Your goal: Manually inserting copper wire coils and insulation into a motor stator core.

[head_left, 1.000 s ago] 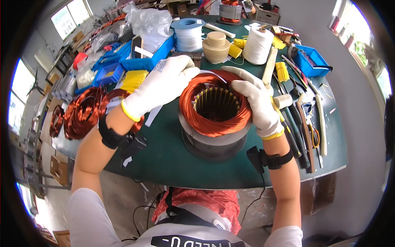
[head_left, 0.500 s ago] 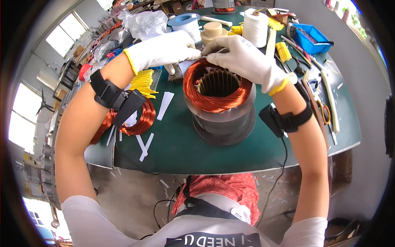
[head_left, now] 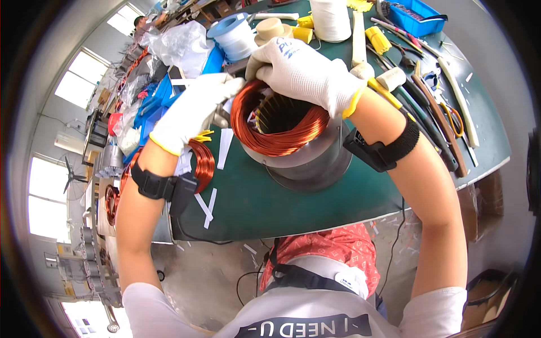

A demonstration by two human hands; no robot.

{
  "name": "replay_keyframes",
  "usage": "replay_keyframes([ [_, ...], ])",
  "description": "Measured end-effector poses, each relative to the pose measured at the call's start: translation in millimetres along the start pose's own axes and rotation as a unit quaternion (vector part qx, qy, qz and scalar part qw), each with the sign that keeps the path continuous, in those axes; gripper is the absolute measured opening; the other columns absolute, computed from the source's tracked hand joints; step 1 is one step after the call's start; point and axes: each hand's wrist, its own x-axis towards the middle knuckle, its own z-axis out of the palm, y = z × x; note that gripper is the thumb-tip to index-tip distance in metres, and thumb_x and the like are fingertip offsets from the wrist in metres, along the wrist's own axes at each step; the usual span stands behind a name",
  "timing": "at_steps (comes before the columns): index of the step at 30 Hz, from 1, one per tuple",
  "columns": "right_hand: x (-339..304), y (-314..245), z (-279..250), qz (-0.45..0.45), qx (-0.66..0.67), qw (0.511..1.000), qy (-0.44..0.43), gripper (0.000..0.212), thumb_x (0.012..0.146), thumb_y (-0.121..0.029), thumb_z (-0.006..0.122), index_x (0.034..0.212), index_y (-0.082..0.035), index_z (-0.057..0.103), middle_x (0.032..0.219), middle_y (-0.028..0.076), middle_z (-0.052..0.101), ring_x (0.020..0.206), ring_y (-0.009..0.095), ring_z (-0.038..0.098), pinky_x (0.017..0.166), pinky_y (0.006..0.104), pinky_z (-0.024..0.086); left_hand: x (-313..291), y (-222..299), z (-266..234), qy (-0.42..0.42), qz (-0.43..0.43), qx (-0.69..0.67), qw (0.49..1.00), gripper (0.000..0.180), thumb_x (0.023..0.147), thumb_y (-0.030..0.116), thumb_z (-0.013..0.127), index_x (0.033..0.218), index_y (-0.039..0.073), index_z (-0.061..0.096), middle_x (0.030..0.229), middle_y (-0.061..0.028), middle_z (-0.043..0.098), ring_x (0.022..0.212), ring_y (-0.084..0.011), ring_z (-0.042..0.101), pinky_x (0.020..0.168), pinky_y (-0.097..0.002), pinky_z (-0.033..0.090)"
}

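Working on: a motor stator (head_left: pixel 293 141), a grey metal cylinder wound with copper wire, standing near the front edge of the green tabletop (head_left: pixel 253 208), about midway along it.
Copper winding: the bright copper winding (head_left: pixel 276 135) is bulging out around the stator's top rim, ringing the slotted bore.
Right hand: the right hand (head_left: pixel 304 73), in a white knit glove, is lying over the far rim of the stator, fingers curled down and pressing on the copper there.
Left hand: the left hand (head_left: pixel 194 110), gloved the same, is closing on the stator's left rim; its fingertips seem to be pinching the coil's edge, though the glove is hiding the exact grip.
Wrists: a black strap with a small box is sitting on each forearm, cables trailing off.
Beside the stator: a loose copper coil (head_left: pixel 203 163) is lying just left of it, partly under the left wrist, with white paper strips (head_left: pixel 211 200) scattered nearby toward the front edge.
Far edge: a white thread spool (head_left: pixel 331 19), a blue-capped reel (head_left: pixel 234 36) and a beige tape roll (head_left: pixel 273 28) are standing there.
Right side: long hand tools (head_left: pixel 428 96) are lying in a row, and a blue tray (head_left: pixel 422 14) is sitting at the far right corner.
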Motion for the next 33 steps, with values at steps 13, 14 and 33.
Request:
replay_keyframes([
  [13, -19, -20, -18, 0.056, -0.164, 0.985, 0.019, 0.027, 0.083, -0.024, 0.069, 0.09, 0.001, 0.064, 0.085, 0.021, 0.068, 0.082, 0.034, 0.068, 0.076, 0.0381, 0.053, 50, -22, 26, -0.191, 0.093, -0.2, 0.957, 0.045, 0.101, 0.034, 0.054, 0.137, 0.008, 0.054, 0.132, -0.0063, 0.059, 0.123, -0.0121, 0.053, 0.105, -0.0285, 0.043],
  [14, -18, -20, -9, 0.069, -0.17, 0.983, 0.024, 0.027, 0.083, -0.025, 0.07, 0.09, 0.001, 0.064, 0.085, 0.021, 0.068, 0.082, 0.035, 0.068, 0.075, 0.0388, 0.053, 51, -26, 23, -0.193, 0.115, -0.194, 0.955, 0.046, 0.101, 0.033, 0.055, 0.139, 0.008, 0.053, 0.133, -0.0057, 0.059, 0.122, -0.0123, 0.054, 0.104, -0.0273, 0.044],
  [33, -110, -22, -14, 0.097, -0.006, 0.962, 0.253, 0.022, 0.086, -0.018, 0.065, 0.1, -0.001, 0.065, 0.103, 0.017, 0.066, 0.102, 0.033, 0.064, 0.09, 0.0382, 0.049, 22, 28, 32, 0.05, 0.225, 0.388, 0.892, 0.056, 0.078, 0.029, 0.074, 0.125, 0.001, 0.06, 0.116, -0.0159, 0.067, 0.107, -0.0276, 0.065, 0.092, -0.0361, 0.051],
])
